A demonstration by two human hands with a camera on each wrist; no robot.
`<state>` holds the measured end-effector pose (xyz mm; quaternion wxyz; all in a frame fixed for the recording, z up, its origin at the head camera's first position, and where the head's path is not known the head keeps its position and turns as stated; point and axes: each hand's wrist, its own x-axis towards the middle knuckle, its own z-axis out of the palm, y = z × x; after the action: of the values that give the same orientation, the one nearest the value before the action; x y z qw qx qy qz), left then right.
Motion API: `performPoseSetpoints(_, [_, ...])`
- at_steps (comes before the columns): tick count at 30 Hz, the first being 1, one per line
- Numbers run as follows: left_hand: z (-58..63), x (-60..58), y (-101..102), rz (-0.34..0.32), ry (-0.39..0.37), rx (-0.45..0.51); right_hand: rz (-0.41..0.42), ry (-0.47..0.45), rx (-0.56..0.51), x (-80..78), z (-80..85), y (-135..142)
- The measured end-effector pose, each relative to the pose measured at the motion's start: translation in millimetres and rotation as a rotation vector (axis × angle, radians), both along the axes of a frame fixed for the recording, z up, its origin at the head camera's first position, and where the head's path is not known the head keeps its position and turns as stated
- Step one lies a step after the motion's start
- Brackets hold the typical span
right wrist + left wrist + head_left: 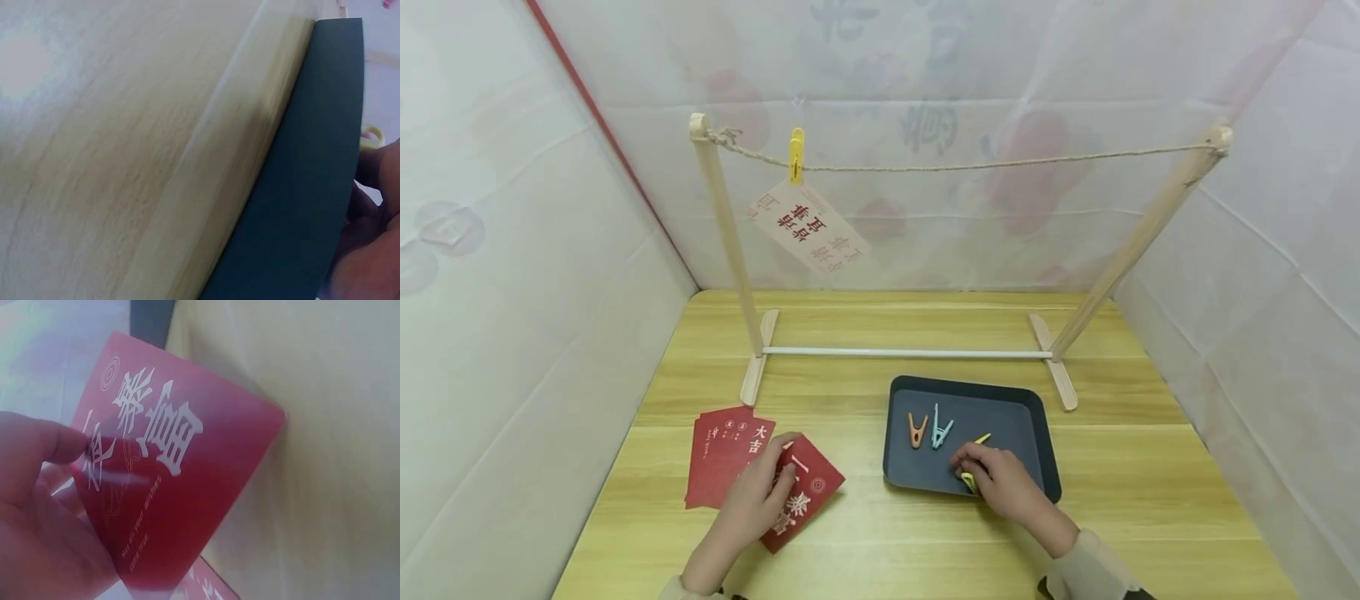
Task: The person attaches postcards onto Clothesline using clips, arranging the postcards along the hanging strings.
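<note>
My left hand point(758, 493) pinches a red card point(811, 486) by its edge, just right of the other red cards on the table. In the left wrist view the thumb lies on the printed face of this card point(181, 481), which is lifted at a tilt. Over the near right part of the dark grey tray point(973, 390), my right hand point(1003, 483) has its fingers curled on a yellow clothespin point(969, 482). Most of that clothespin is hidden by the fingers. An orange clothespin point(917, 431) and a light blue clothespin point(941, 427) lie left of it in the tray.
Behind the tray stands a wooden frame with a left post point(727, 242), a right post point(1131, 254) and a white bottom bar point(902, 353). A twine line point(955, 167) spans the posts. From it hangs a pale card point(811, 229) in a yellow clothespin point(796, 157). Red cards point(718, 462) overlap at left.
</note>
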<state>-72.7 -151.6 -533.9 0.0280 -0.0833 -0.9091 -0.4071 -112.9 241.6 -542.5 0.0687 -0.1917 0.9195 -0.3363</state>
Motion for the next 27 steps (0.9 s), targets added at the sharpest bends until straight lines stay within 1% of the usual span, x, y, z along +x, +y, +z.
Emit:
performPoseSetpoints(3, [4.9, -5.7, 4.2, -0.019, 0.030, 0.111, -0.026, -0.022, 0.003, -1.4, -0.1, 0.6])
performPoseSetpoints(6, [10.2, -11.0, 7.2, -0.017, 0.061, 0.206, -0.069, -0.074, -0.014, -2.6, 0.9, 2.7])
performPoseSetpoints(8, [14.1, -14.3, 8.6, -0.007, 0.081, 0.261, -0.087, -0.125, -0.033, -2.9, 1.2, 5.3])
performPoseSetpoints(11, [20.2, -19.0, 9.7, 0.016, 0.109, 0.320, -0.067, -0.180, -0.053, -3.2, -0.7, 9.2])
performPoseSetpoints(13, [26.6, -22.3, 11.1, 0.038, 0.128, 0.332, -0.040, -0.206, -0.054, -3.0, -2.8, 10.9])
performPoseSetpoints(15, [35.4, -24.9, 13.8, 0.060, 0.141, 0.335, -0.006, -0.203, -0.052, -3.0, -5.3, 11.3])
performPoseSetpoints(18, [54.1, -26.1, 19.6, 0.076, 0.157, 0.328, 0.031, -0.179, -0.046, -1.6, -7.6, 10.2])
performPoseSetpoints(20, [65.6, -25.6, 23.4, 0.074, 0.164, 0.339, 0.049, -0.171, -0.062, -0.2, -7.9, 8.8])
performPoseSetpoints(22, [73.7, -26.1, 25.9, 0.056, 0.183, 0.366, 0.062, -0.163, -0.087, 1.2, -7.6, 7.3])
performPoseSetpoints(23, [75.4, -27.2, 26.7, 0.048, 0.196, 0.381, 0.070, -0.157, -0.102, 1.7, -7.2, 6.7])
performPoseSetpoints(27, [66.1, -37.7, 24.8, 0.014, 0.200, 0.470, 0.108, -0.101, -0.147, 2.6, -5.1, 4.3])
